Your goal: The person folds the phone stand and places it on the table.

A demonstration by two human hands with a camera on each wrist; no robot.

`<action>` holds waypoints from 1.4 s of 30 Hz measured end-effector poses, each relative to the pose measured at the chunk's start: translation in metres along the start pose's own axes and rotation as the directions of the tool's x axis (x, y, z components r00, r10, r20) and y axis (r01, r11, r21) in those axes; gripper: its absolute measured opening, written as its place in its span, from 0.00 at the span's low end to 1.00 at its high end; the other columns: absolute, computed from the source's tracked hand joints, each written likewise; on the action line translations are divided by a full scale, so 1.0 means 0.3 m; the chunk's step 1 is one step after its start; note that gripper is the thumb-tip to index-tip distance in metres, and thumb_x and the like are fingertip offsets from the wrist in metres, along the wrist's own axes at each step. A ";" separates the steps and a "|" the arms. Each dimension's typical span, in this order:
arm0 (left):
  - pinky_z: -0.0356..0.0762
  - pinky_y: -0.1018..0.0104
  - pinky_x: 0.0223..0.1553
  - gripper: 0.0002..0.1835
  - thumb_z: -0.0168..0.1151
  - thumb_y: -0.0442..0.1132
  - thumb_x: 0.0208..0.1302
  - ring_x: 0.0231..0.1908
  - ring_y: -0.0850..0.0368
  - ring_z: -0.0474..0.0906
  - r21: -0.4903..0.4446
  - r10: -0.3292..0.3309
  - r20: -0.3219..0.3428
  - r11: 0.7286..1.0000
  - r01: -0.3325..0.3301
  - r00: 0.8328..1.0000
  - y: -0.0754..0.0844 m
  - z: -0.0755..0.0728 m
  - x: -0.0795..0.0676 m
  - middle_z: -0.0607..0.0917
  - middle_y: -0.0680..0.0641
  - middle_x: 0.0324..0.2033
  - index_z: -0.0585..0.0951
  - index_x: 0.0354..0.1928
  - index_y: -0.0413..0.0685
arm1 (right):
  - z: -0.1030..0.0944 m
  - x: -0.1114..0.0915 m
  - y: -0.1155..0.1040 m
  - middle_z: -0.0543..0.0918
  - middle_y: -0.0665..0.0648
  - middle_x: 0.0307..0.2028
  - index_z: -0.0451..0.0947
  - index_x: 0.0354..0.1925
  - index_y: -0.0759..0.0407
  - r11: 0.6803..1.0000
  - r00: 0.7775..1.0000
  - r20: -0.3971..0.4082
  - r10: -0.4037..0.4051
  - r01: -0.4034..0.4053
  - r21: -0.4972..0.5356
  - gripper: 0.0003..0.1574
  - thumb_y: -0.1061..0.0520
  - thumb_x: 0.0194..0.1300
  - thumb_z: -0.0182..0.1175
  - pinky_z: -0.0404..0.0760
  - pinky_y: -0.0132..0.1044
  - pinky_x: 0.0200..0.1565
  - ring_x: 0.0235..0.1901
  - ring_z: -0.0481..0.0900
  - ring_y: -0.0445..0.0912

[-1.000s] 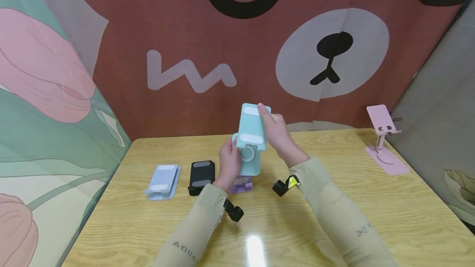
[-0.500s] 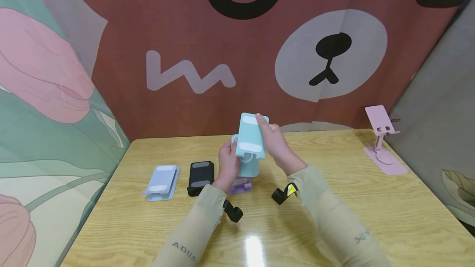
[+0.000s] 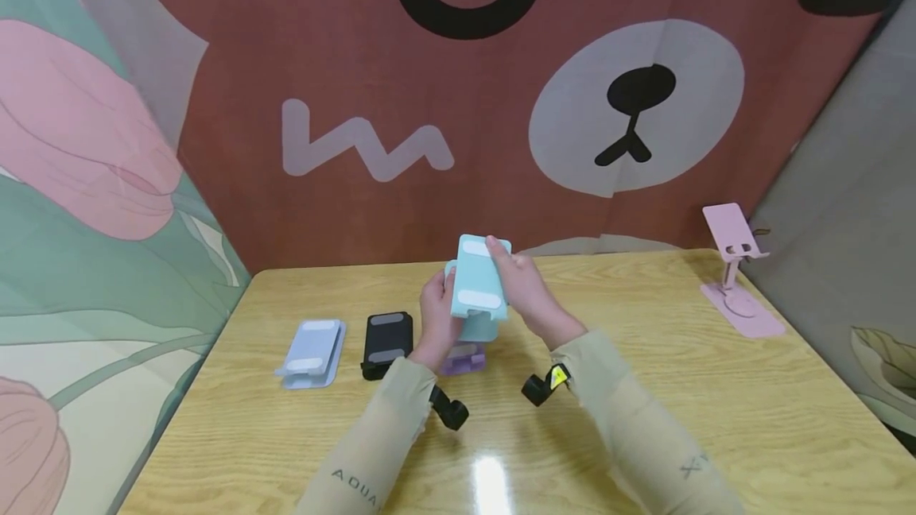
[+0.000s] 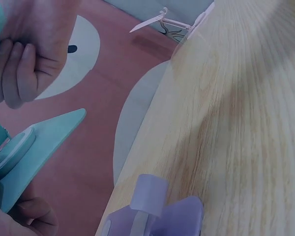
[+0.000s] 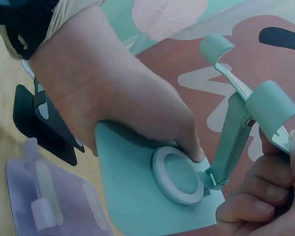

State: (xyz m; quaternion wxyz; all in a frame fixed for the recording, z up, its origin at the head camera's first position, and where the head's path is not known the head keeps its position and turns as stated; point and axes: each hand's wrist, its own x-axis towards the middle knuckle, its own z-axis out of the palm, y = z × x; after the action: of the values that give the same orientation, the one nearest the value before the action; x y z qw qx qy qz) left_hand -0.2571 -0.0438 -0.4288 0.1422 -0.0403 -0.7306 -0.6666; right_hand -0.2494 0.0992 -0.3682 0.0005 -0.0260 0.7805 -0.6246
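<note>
The left hand (image 3: pixel 438 316) pinches the base (image 5: pixel 128 196) of the mint stand (image 5: pixel 230 135); the right hand (image 3: pixel 525 288), gripping its plate (image 3: pixel 479 274), should probably fold gently.

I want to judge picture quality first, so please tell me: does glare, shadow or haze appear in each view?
Head view: a white glare streak on the table near the bottom edge, clear of the mint stand; left wrist view: a soft shadow crosses the table diagonally, and colours look washed out; right wrist view: also pale, but the mint stand is readable.
</note>
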 end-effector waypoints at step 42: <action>0.77 0.68 0.38 0.19 0.45 0.41 0.83 0.35 0.60 0.79 -0.108 -0.054 0.000 0.993 0.053 0.999 0.018 -0.008 -0.020 0.84 0.46 0.36 0.81 0.52 0.34 | 0.044 0.005 0.086 0.81 0.57 0.25 0.77 0.25 0.59 0.975 1.000 -0.014 0.006 -0.009 -0.224 0.47 0.22 0.72 0.41 0.78 0.38 0.28 0.25 0.78 0.48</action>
State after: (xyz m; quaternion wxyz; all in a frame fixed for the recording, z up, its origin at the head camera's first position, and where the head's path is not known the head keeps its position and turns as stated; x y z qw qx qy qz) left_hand -0.2496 -0.0449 -0.4252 0.1228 -0.0275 -0.6942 -0.7087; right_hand -0.2516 0.0919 -0.3962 -0.0053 -0.0187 0.8459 -0.5329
